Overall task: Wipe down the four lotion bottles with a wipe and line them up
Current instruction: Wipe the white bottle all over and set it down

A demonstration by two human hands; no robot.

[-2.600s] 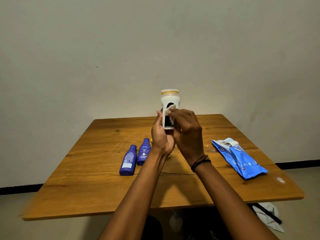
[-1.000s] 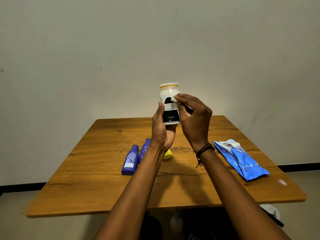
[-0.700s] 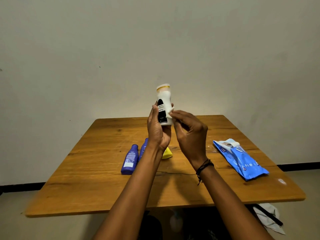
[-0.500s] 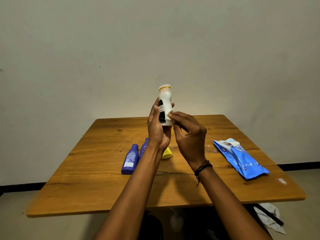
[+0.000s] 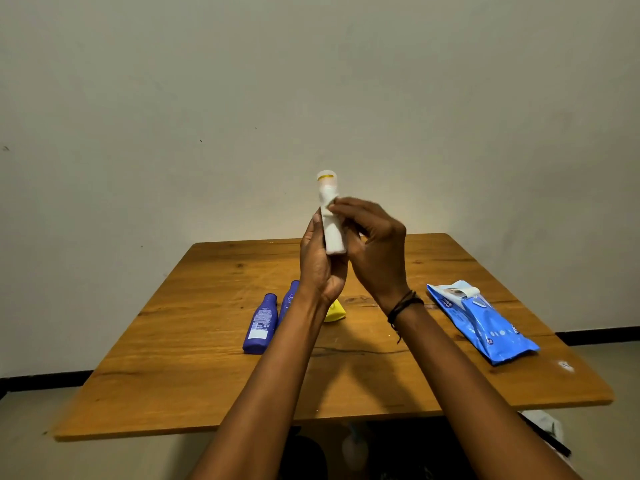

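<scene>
Held upright above the surface point(image 5: 207, 375), the white bottle point(image 5: 334, 240) has turned its label away. The left hand point(image 5: 320, 268) clamps its fingers on the base and the right hand point(image 5: 377, 251) pinches the wipe point(image 5: 328, 201) higher up. This bottle looks nearly done.

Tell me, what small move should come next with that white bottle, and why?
Probably draw the wipe down the side of the white bottle: the left hand holds it upright above the table, and the right hand pinches the wipe near its top, with most of that side below.
</scene>
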